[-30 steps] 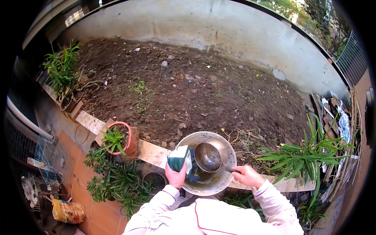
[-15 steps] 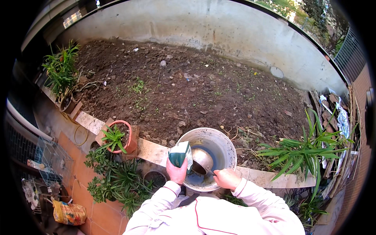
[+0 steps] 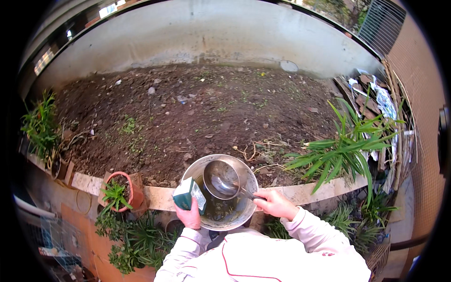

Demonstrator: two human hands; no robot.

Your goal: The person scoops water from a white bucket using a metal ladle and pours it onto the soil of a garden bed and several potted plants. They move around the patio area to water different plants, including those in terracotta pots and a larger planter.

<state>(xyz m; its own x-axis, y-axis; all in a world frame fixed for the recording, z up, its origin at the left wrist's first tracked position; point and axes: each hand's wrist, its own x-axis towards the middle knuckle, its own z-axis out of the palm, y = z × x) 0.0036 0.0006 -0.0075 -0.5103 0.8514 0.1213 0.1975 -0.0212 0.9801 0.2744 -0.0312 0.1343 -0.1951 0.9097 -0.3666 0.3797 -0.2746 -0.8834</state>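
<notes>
My left hand (image 3: 189, 217) is closed around a green and white carton (image 3: 190, 195) at the near left rim of a pale bucket (image 3: 188, 173). In my right hand (image 3: 276, 204) is the handle of a metal ladle (image 3: 222, 179), its wide round bowl facing up over the far half of the bucket. The bowl looks wet and shiny; I cannot tell how much liquid is in it. Murky greenish water (image 3: 218, 209) shows inside the bucket, just below the ladle. Carton and ladle are close together.
The bucket stands at a low tiled ledge (image 3: 157, 198) edging a bed of dark soil (image 3: 164, 127). A potted plant (image 3: 136, 192) is to the left, a long-leaved plant (image 3: 345, 145) to the right. A concrete wall (image 3: 188, 37) closes off the far side.
The ladle has turned from tipped on its side beside the carton to bowl up, higher over the bucket. The carton is tilted differently. My view has swung to the right.
</notes>
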